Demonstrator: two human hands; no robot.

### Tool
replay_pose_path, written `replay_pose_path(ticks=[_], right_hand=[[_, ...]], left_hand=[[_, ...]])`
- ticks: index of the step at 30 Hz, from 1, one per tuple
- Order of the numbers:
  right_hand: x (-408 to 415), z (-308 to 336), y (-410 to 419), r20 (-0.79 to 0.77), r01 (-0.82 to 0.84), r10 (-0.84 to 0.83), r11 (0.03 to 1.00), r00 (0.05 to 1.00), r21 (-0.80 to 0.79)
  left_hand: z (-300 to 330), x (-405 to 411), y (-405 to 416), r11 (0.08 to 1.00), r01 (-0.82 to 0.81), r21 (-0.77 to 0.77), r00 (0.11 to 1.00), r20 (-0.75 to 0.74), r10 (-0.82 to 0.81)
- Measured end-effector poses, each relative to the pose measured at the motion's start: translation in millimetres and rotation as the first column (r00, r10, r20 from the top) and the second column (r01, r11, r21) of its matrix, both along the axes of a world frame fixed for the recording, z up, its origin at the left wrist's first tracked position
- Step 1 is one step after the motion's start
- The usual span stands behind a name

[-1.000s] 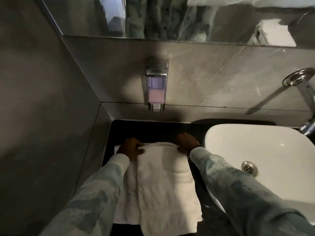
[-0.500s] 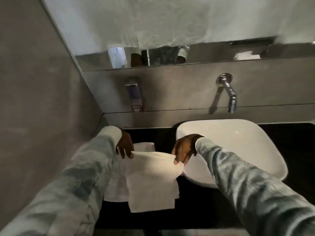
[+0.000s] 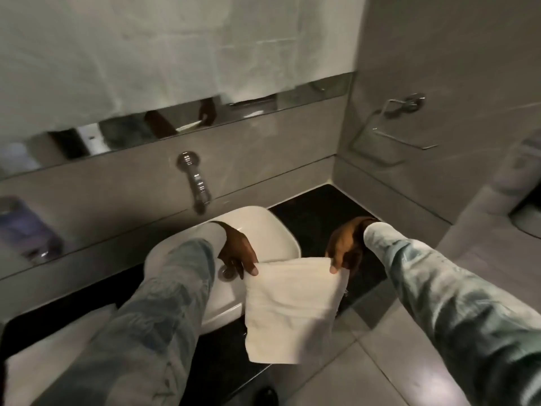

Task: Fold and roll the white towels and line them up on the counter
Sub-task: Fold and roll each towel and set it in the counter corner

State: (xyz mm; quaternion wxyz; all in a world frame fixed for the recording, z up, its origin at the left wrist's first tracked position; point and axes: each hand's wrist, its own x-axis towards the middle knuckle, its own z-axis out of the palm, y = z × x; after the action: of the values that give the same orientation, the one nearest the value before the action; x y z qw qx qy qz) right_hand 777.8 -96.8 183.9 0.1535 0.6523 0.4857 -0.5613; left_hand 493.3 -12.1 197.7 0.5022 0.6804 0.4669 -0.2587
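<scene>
Soft matt cloth is seen in the towel (image 3: 289, 312); glossy white ceramic in the sink (image 3: 263, 230); polished metal in the tap (image 3: 196, 183); smooth black counter (image 3: 319, 206).

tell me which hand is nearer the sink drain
Left. The left hand hangs right above the sink drain; the right hand is off past the basin's right edge.

I count two white towels: one folded towel (image 3: 292, 309) hanging from my two hands, left hand (image 3: 238, 253) and right hand (image 3: 344, 244), and another towel (image 3: 55, 344) lying on the one black counter (image 3: 319, 206). There is one white sink (image 3: 263, 230), one tap (image 3: 196, 183) and one soap dispenser (image 3: 26, 227).
</scene>
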Motion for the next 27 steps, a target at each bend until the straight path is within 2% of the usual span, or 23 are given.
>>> replay_pose_path(ticks=[4, 7, 10, 14, 17, 21, 23, 25, 27], right_hand=[[93.6, 2.2, -13.5, 0.087, 0.244, -0.263, 0.952, 0.961, 0.187], [148.6, -4.8, -1.1, 0.081, 0.339, -0.376, 0.894, 0.923, 0.292], [198.6, -30.4, 32.5, 0.105, 0.317, -0.402, 0.836, 0.910, 0.447], [246.3, -90.6, 81.3, 0.180, 0.164, -0.342, 0.769, 0.922, 0.618], [266.0, -142.2, 116.2, 0.158, 0.182, -0.382, 0.713, 0.911, 0.678], [283.9, -207.2, 165.2, 0.150, 0.278, -0.472, 0.715, 0.868, 0.642], [292.4, -235.3, 185.8, 0.166, 0.279, -0.490, 0.706, 0.856, 0.651], [297.1, -251.1, 201.1, 0.220, 0.177, -0.448, 0.689, 0.867, 0.703], [298.4, -258.2, 213.0, 0.264, 0.049, -0.393, 0.630, 0.881, 0.775]], left_hand=[[-16.2, 101.6, 22.3, 0.986, 0.112, 0.121, 0.981, 0.144, -0.129], [-40.3, 164.9, 56.3, 0.969, 0.141, 0.204, 0.963, 0.200, -0.183], [-74.3, 223.2, 102.2, 0.947, 0.136, 0.290, 0.947, 0.244, -0.210], [-122.1, 275.1, 158.5, 0.913, 0.086, 0.398, 0.940, 0.271, -0.207], [-163.3, 296.6, 201.6, 0.882, 0.030, 0.470, 0.937, 0.294, -0.189], [-214.7, 311.9, 251.1, 0.822, 0.080, 0.564, 0.912, 0.292, -0.289], [-232.0, 315.2, 268.2, 0.795, 0.035, 0.606, 0.908, 0.313, -0.279], [-243.9, 318.4, 279.8, 0.777, -0.019, 0.630, 0.896, 0.356, -0.267], [-249.5, 321.3, 286.6, 0.725, 0.035, 0.688, 0.882, 0.319, -0.346]])
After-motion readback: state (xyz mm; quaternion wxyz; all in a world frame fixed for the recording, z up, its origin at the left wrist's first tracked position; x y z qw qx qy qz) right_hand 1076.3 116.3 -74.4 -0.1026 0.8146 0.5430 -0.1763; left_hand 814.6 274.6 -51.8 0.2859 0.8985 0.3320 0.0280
